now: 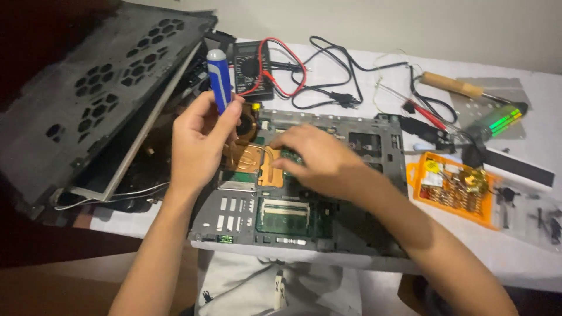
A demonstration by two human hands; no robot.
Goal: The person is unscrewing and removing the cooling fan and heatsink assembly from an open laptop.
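Gripping a blue screwdriver (219, 79) — left hand (199, 143); right hand (319, 159) fingers spread on copper heatsink (252, 161).

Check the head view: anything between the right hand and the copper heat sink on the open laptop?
Nothing visible. The right hand lies directly over the copper heat sink on the laptop's board, fingers at its right edge; whether they touch is hidden. The left hand holds a blue-handled screwdriver upright at the sink's left, not between them.

Screwdriver (219, 79) tip behind left hand (199, 143)
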